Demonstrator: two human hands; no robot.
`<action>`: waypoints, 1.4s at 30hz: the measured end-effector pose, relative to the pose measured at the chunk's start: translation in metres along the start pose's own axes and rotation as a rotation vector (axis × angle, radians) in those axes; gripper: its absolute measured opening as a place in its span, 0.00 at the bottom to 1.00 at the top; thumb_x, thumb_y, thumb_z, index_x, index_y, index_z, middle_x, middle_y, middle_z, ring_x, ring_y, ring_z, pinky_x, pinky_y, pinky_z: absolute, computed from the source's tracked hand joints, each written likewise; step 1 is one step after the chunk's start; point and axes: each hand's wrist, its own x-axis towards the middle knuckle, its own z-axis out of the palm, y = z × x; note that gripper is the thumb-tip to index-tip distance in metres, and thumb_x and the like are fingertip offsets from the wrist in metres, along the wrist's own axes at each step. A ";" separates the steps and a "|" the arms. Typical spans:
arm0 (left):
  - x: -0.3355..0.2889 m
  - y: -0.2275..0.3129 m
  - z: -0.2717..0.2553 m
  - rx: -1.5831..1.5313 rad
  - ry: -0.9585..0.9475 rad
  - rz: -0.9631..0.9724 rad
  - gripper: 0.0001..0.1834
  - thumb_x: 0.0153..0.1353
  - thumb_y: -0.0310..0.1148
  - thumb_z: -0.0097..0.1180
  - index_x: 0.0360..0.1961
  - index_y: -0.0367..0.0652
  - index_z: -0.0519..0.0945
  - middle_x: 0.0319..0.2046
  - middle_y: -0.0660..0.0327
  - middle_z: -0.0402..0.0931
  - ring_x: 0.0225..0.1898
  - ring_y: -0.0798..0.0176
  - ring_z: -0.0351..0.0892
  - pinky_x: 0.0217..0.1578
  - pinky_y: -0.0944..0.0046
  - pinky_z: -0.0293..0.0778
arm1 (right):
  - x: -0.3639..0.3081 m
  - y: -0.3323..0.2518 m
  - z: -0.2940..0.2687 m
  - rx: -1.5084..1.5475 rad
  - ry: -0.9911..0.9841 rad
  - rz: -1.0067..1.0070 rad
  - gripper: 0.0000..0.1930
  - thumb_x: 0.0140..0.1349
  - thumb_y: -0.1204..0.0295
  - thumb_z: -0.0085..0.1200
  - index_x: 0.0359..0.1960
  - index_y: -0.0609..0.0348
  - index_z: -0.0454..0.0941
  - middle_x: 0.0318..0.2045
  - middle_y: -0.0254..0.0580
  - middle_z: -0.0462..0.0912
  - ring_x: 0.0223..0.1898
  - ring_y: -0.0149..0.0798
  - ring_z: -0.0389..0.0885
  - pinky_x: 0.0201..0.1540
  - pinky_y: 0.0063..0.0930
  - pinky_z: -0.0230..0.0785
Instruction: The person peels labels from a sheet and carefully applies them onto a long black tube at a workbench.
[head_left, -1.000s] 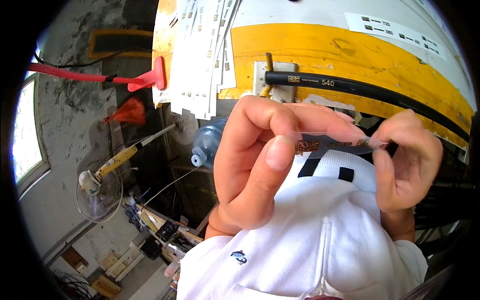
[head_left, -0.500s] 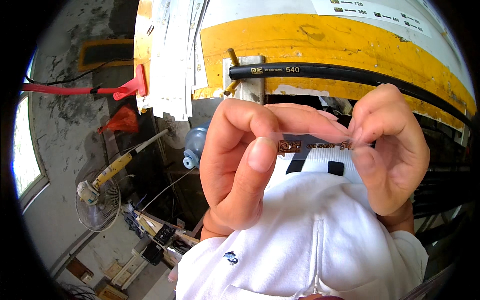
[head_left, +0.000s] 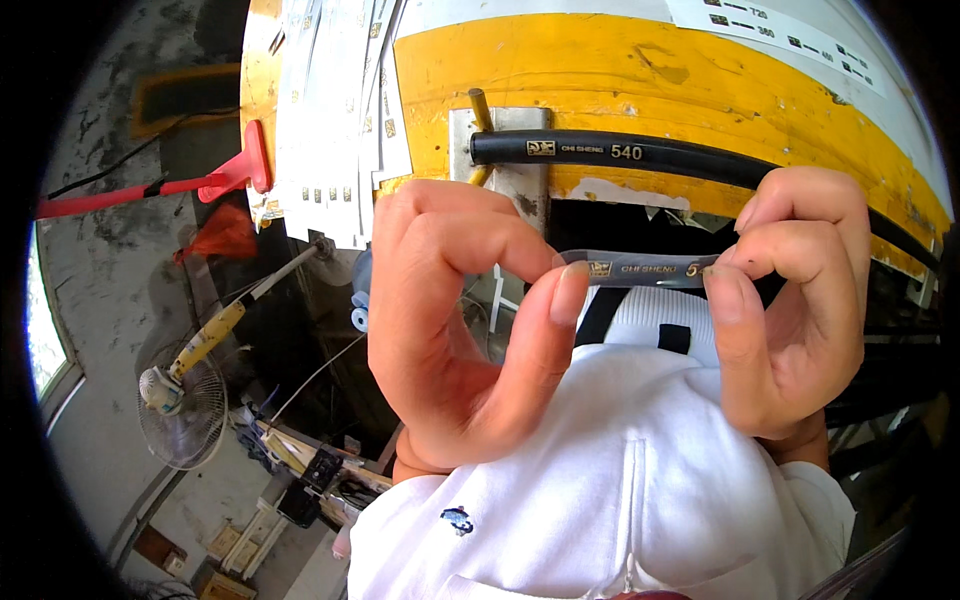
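Both hands are raised before the chest, each closed in a pinch between thumb and forefinger: the left hand (head_left: 430, 345) grips one end of a clear strip (head_left: 645, 270), the right hand (head_left: 815, 310) the other. The strip spans the gap between them in mid-air, gold-coloured printing facing the camera. As far as can be judged, it is already separate from any sheet, but not yet laid on any surface. The right fingertips cover the last printed figures and the left thumb overlaps the opposite end; whether a backing layer remains cannot be told.

Behind the strip lies the white shirt (head_left: 560, 450). Beyond the hands, apart from the strip, a black hose (head_left: 690, 162) rests across a metal plate (head_left: 525, 185) beside a brass-coloured pin (head_left: 481, 110). Similar gold marking already sits on the hose, so that part looks done. The right hand hides a stretch of it, and its far end is lost toward the dark rim.

Farther out, the yellow table (head_left: 620, 70) carries long printed sheets (head_left: 335, 120), cut off by the upper edge. The left hand hides most of a blue bottle (head_left: 361, 300).
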 end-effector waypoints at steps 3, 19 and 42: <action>0.007 -0.004 -0.003 0.072 -0.022 0.014 0.08 0.61 0.29 0.60 0.32 0.38 0.72 0.30 0.63 0.68 0.35 0.70 0.62 0.39 0.70 0.56 | 0.006 -0.003 0.002 -0.112 -0.003 0.003 0.06 0.55 0.80 0.56 0.33 0.59 0.72 0.39 0.45 0.70 0.37 0.36 0.67 0.43 0.27 0.61; 0.032 -0.029 -0.008 0.319 -0.110 -0.033 0.07 0.59 0.21 0.60 0.29 0.35 0.73 0.30 0.62 0.70 0.34 0.69 0.66 0.40 0.72 0.58 | 0.031 0.005 0.032 -0.324 -0.033 0.030 0.07 0.54 0.83 0.59 0.31 0.62 0.73 0.35 0.44 0.72 0.34 0.36 0.71 0.35 0.23 0.62; 0.037 -0.034 -0.008 0.338 -0.182 0.029 0.10 0.53 0.21 0.65 0.26 0.38 0.73 0.26 0.63 0.67 0.31 0.68 0.64 0.37 0.70 0.58 | 0.028 0.013 0.026 -0.316 -0.132 0.037 0.11 0.52 0.87 0.59 0.34 0.61 0.72 0.39 0.46 0.71 0.35 0.34 0.70 0.39 0.23 0.64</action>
